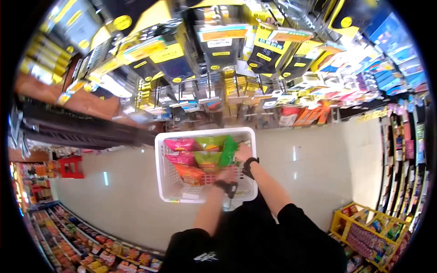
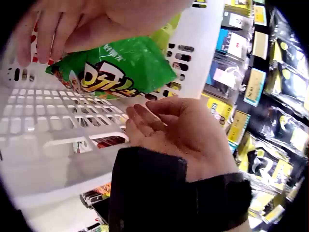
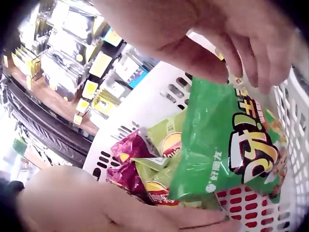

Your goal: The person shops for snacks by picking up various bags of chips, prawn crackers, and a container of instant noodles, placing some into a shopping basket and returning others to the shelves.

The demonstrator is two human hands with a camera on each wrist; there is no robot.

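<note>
While the left hand [image 2: 166, 128] hung with loosely curled fingers, holding nothing, just beside the near wall of the white basket [image 1: 162, 182], the right hand [image 1: 240, 153] pinched the top of a green snack bag [image 1: 229, 151] standing at the basket's far right among pink, orange and green packets [image 1: 185, 158].

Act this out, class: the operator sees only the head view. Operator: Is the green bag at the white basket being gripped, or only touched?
Observer: Gripped. The right hand pinches the green bag by its top edge.
Operator: And the left hand?
Observer: The left hand holds nothing. Its fingers curl loosely beside the slotted wall of the basket.
Operator: What is under the bag?
Observer: Its lower end lies over the other snack bags in the basket.
</note>
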